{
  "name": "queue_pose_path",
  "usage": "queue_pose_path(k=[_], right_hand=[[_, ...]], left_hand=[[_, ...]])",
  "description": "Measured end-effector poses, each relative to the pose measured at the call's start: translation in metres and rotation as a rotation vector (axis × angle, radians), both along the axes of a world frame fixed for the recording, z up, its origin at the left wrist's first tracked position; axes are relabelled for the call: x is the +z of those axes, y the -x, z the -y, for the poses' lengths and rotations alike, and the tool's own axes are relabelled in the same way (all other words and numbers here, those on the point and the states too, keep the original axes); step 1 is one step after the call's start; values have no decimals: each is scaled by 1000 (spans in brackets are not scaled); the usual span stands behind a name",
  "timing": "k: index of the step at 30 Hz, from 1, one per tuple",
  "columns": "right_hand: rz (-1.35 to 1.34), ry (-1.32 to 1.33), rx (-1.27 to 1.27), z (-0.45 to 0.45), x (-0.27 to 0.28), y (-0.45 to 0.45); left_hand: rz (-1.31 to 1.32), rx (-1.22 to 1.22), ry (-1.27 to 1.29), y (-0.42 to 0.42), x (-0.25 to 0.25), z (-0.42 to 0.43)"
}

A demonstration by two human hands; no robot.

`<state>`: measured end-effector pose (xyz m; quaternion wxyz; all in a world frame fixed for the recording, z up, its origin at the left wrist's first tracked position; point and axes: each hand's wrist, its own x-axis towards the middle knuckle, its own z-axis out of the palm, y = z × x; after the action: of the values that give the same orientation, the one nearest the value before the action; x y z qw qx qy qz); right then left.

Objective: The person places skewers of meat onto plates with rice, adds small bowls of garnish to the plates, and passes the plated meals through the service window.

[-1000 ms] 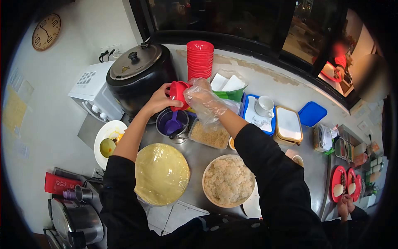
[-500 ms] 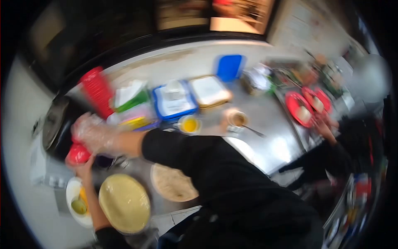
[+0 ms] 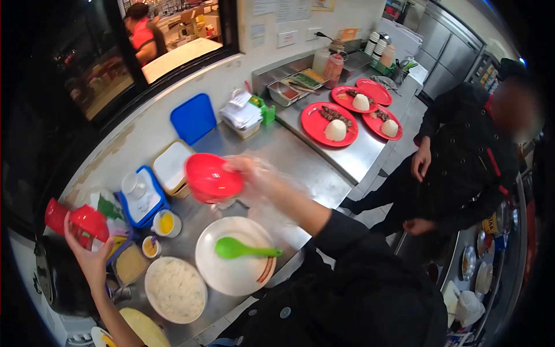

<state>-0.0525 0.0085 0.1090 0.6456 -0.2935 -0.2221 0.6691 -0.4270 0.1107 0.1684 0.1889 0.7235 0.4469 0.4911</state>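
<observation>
My right hand (image 3: pixel 251 173), in a clear plastic glove, grips a red bowl (image 3: pixel 214 178) by its edge above the steel counter. My left hand (image 3: pixel 89 248) is at the far left with its fingers around another red bowl (image 3: pixel 89 222), close to the red stack (image 3: pixel 56 216). Below the right hand's bowl, a white plate (image 3: pixel 211 254) bears a green spoon (image 3: pixel 245 248). A bowl of rice (image 3: pixel 176 289) stands left of the plate, and a small cup of yellow liquid (image 3: pixel 166 223) is above it.
Red plates (image 3: pixel 312 124) with rice mounds and meat stand on the right counter. A co-worker (image 3: pixel 462 144) in black stands at the right. Blue-rimmed tray (image 3: pixel 141 199), blue lid (image 3: pixel 193 118), sauce bottles (image 3: pixel 333 70) and a black cooker (image 3: pixel 63 277) are around.
The view has swung right. My hands, together on red bowls earlier, are now apart; the right one has carried a red bowl rightward over the counter. The co-worker is more fully in view.
</observation>
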Motion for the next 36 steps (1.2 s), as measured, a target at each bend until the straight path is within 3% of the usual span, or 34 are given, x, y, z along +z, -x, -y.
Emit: queue_pose_path(k=[3,5,6,8,10,11,13,14,19,22,27,29,31,34,36], right_hand=[[44,65,-198,67,-13,-103],[792,-299,-470,108,-47,-166],[1196,-449,-692,130,-58,-197],[1658,-382,-838,170,-73,-250],[1017,138,-701,198,-99,-308],[430,363,-577,209,-108,-343],[683,396,-940,239,-129,-382],[727,551,-1027,253,-116,-402],[813,473,-965,251,-77,-469],[1311,450,-1071,216,-41,-471],[1114,509,-1023,193,-58,-505],[1153,214,-1301,184,-62,-513],[1027,474,-1178,183,-29,-506],[829,451,-1177,202,-52,-538],[791,419,-1128,204,-33,-539]], left_hand=[[-121,-131,53,-115,6,-1],[-146,-322,276,-194,5,5],[-225,-376,247,-234,2,7],[-387,-484,149,-312,-11,10],[-529,-552,120,-387,-15,24],[-587,-590,64,-420,-21,26],[-616,-675,94,-467,-37,30],[-617,-702,142,-485,-44,33],[-579,-648,317,-543,-109,43],[-538,-633,393,-568,-118,45],[-515,-648,384,-603,-127,29],[-523,-628,415,-621,-128,19],[-579,-632,354,-640,-133,8],[-622,-616,389,-659,-139,4],[-630,-614,412,-668,-147,0]])
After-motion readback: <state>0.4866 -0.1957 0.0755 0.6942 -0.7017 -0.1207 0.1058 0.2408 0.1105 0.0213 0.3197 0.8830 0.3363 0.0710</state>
